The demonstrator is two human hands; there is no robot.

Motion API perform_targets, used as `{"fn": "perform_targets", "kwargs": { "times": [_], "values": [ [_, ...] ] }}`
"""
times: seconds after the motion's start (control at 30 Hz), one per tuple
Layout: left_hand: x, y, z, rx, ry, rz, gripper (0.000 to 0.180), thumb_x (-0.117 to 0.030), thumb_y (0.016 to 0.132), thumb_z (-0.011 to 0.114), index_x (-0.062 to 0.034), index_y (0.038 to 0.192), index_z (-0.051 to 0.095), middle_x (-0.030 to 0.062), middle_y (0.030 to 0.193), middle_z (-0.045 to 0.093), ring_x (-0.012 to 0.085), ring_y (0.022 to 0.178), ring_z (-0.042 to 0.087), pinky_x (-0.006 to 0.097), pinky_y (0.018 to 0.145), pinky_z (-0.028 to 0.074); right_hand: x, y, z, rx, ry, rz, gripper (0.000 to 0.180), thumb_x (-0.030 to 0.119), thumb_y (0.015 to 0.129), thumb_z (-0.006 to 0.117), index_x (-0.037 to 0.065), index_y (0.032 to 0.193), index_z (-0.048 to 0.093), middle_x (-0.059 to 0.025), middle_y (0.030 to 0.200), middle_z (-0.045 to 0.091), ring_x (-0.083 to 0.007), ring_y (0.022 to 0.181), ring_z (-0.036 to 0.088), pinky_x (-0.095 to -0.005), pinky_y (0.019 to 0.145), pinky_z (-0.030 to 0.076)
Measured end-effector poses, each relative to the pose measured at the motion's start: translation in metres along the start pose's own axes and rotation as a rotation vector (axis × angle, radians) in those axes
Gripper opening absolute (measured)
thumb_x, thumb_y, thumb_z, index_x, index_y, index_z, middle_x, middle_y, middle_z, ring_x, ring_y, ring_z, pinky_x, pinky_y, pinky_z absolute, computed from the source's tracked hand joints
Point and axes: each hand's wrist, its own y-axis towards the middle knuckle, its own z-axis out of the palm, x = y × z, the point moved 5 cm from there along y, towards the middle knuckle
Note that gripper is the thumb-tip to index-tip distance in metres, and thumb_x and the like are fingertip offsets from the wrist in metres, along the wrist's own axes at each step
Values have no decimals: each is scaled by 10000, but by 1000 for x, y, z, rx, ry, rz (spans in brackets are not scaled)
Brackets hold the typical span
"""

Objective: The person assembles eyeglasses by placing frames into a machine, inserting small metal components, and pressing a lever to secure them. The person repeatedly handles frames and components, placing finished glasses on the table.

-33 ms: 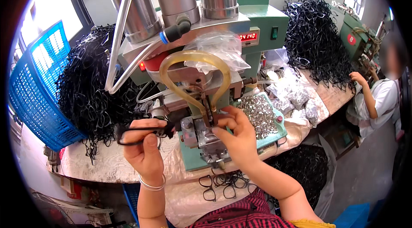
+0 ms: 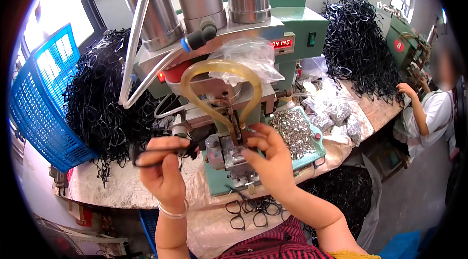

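My left hand point(image 2: 165, 173) is closed around a black eyeglass frame point(image 2: 151, 155), holding it up left of the press's metal fixture point(image 2: 234, 154). The frame is smeared and seen almost edge-on. At the fixture's right side, my right hand point(image 2: 273, 161) has its fingers curled toward the thumb, close to the metal tooling; anything small between the fingertips cannot be made out. A yellowish hose point(image 2: 222, 64) loops above the tooling. Several black eyeglass frames point(image 2: 236, 215) lie on the pale cloth below the fixture.
Heaps of black eyeglass frames point(image 2: 105, 98) stand left and right point(image 2: 358, 44) of the green press point(image 2: 304, 25). A blue basket point(image 2: 44, 108) leans at the left. Beside my right hand sits a green tray point(image 2: 319, 149) of small metal pieces. Another person point(image 2: 429, 108) works at far right.
The eyeglass frame in my left hand has turned more edge-on. My right thumb and fingers have shifted slightly at the fixture, and a small lever at its front has moved.
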Motion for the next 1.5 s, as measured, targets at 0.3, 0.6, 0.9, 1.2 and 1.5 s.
{"fn": "perform_targets", "kwargs": {
  "times": [0.3,0.6,0.9,1.2,1.5],
  "values": [
    [3,-56,52,562,249,306,249,-112,736,810,-114,981,763,38,987,749,213,773,552,433,867,514,-29,21,-125,-234,-1421,-415,251,176,745,771,122,987,736,-255,1246,588,-426,1287,475,-479,1061,397],
    [10,-61,52,580,257,304,252,-122,746,805,-117,993,755,48,1049,742,223,797,548,459,902,515,-39,33,-104,160,-1427,-662,161,129,760,683,99,908,628,-161,1234,603,-360,1242,538,-497,877,509],
    [-63,-106,-32,120,636,315,204,-56,791,740,-90,988,698,113,1120,695,271,981,617,475,989,467,-20,20,-147,-299,-1061,-619,113,13,793,706,17,904,688,-136,939,700,-302,912,665,-386,819,511],
    [89,-14,-79,463,1195,316,398,84,760,583,-61,1121,669,97,963,690,313,980,604,423,1020,438,-24,40,-135,-305,-919,-544,85,8,777,716,14,856,683,-105,839,692,-246,770,656,-333,729,510],
    [151,-81,-129,205,973,-115,343,60,826,557,-43,1138,654,131,896,616,317,898,598,381,797,492,-15,-26,-178,-447,-1063,-496,129,-22,763,736,12,884,705,-112,863,696,-246,817,661,-339,757,503]
  ]
}}
